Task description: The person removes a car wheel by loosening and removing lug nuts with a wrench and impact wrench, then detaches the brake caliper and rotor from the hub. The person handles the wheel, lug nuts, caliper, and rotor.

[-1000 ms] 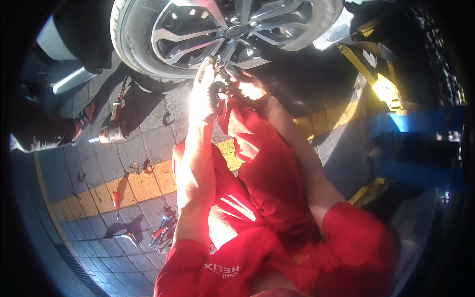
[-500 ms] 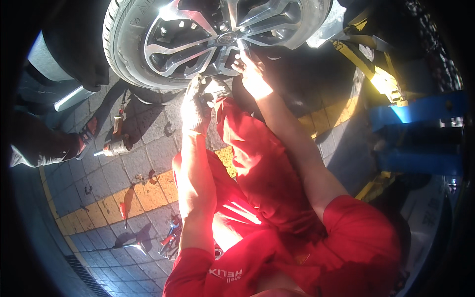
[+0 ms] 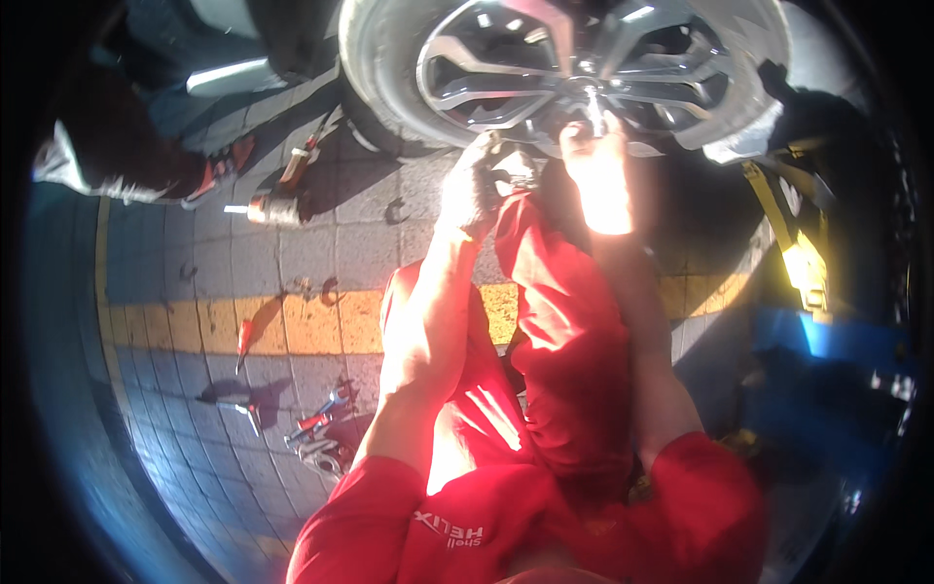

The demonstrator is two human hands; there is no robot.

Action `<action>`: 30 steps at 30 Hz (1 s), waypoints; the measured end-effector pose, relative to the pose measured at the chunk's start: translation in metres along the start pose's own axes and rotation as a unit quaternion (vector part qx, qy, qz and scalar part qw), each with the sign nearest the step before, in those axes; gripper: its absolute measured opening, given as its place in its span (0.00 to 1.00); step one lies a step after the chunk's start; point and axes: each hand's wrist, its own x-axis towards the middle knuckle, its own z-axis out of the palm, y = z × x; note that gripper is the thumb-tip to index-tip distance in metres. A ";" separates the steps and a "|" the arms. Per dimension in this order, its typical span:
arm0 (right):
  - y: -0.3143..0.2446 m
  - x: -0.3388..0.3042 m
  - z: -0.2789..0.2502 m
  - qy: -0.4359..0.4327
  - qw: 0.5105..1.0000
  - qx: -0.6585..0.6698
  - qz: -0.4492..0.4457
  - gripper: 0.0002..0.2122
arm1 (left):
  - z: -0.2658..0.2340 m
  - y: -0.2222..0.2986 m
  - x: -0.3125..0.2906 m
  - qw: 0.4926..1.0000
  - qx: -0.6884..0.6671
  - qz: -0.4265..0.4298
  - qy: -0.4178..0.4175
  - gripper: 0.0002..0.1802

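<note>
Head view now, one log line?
right hand: at silver spoked wheel; left hand: by wheel's lower edge; slim red-handled tool: on paving

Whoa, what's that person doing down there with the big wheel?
Someone in red clothes has both hands up by a wheel. The right hand is close to its middle, and the left hand is at its lower edge. It's too bright and blurry to tell if either holds anything. On the paved floor to the left lie a power tool, a red-handled tool and a little group of hand tools.
</note>
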 end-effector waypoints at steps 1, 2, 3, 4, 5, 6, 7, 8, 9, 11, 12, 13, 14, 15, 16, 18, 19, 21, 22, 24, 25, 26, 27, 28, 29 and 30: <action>0.003 0.001 -0.002 0.019 0.994 -0.075 -0.078 0.11 | 0.001 -0.001 0.000 0.999 -0.031 0.005 -0.017 0.08; 0.004 0.002 -0.003 0.010 0.975 -0.145 -0.168 0.10 | 0.001 0.000 0.000 1.000 -0.009 -0.005 0.001 0.08; 0.003 0.002 -0.005 0.007 0.966 -0.179 -0.188 0.10 | 0.001 -0.001 0.001 1.000 -0.025 -0.016 -0.004 0.08; 0.001 0.003 -0.007 -0.013 0.954 -0.214 -0.209 0.09 | -0.001 -0.001 0.002 0.998 -0.047 -0.030 -0.001 0.08; -0.007 0.003 -0.007 -0.063 0.958 -0.231 -0.158 0.10 | -0.001 -0.003 0.004 0.997 -0.062 -0.034 -0.010 0.09; -0.011 0.003 -0.010 -0.071 0.969 -0.206 -0.119 0.15 | -0.005 -0.003 0.006 0.999 -0.035 -0.039 0.009 0.10; -0.020 0.003 -0.010 -0.074 0.982 -0.172 -0.006 0.20 | -0.007 -0.004 0.010 0.997 -0.041 -0.050 0.049 0.11; -0.024 0.003 -0.010 -0.072 0.983 -0.133 0.103 0.24 | -0.010 -0.005 0.014 0.995 -0.045 -0.059 0.074 0.12; -0.027 0.004 -0.009 -0.114 0.980 -0.100 0.129 0.28 | -0.013 -0.006 0.018 0.993 -0.064 -0.056 0.077 0.12; -0.023 0.005 -0.011 -0.061 0.991 -0.072 0.096 0.34 | -0.019 -0.010 0.022 0.996 -0.045 -0.054 0.061 0.12; -0.018 0.005 -0.011 -0.040 0.996 -0.076 0.028 0.27 | -0.021 -0.012 0.024 0.994 -0.028 -0.068 0.078 0.12; -0.012 0.006 -0.011 -0.015 0.990 -0.130 -0.049 0.23 | -0.023 -0.014 0.025 0.996 -0.049 -0.050 0.051 0.12; -0.005 0.007 -0.011 0.027 0.970 -0.188 -0.149 0.19 | -0.024 -0.016 0.026 0.996 -0.067 -0.047 0.046 0.13; -0.003 0.007 -0.012 0.028 0.940 -0.261 -0.218 0.15 | -0.026 -0.017 0.026 0.999 -0.033 -0.041 0.004 0.12; 0.001 0.008 -0.011 0.033 0.934 -0.246 -0.256 0.13 | -0.027 -0.017 0.026 0.999 -0.002 -0.033 -0.040 0.12; -0.001 0.006 -0.008 0.045 0.951 -0.212 -0.222 0.12 | -0.029 -0.017 0.026 0.997 -0.040 -0.065 0.024 0.11; -0.004 0.005 -0.006 0.028 0.970 -0.164 -0.179 0.13 | -0.029 -0.016 0.026 0.996 -0.012 -0.063 0.061 0.11; -0.008 0.001 -0.001 0.015 0.995 -0.051 -0.087 0.17 | -0.030 -0.014 0.027 0.997 -0.010 -0.068 0.032 0.11; -0.005 -0.001 0.000 0.008 0.994 -0.062 -0.094 0.18 | -0.031 -0.014 0.027 0.996 -0.008 -0.072 0.041 0.11; -0.002 -0.003 0.002 0.049 0.989 -0.076 -0.113 0.15 | -0.032 -0.013 0.029 0.996 -0.028 -0.075 0.027 0.11; 0.001 -0.004 0.003 0.035 0.974 -0.151 -0.168 0.13 | -0.032 -0.012 0.030 0.996 -0.032 -0.077 0.024 0.12; 0.003 -0.004 0.003 0.061 0.952 -0.200 -0.221 0.12 | -0.033 -0.012 0.031 0.996 -0.032 -0.082 0.030 0.12; 0.003 -0.004 0.003 0.041 0.945 -0.203 -0.252 0.12 | -0.032 -0.013 0.032 0.996 -0.033 -0.081 0.033 0.13; 0.003 -0.004 0.002 0.053 0.950 -0.206 -0.228 0.13 | -0.032 -0.012 0.032 0.995 -0.032 -0.081 0.041 0.14; 0.002 -0.003 0.002 0.042 0.964 -0.168 -0.200 0.13 | -0.031 -0.013 0.031 0.995 -0.031 -0.089 0.042 0.15; 0.001 -0.003 0.000 0.026 0.979 -0.138 -0.148 0.15 | -0.031 -0.012 0.031 0.995 -0.022 -0.085 0.045 0.15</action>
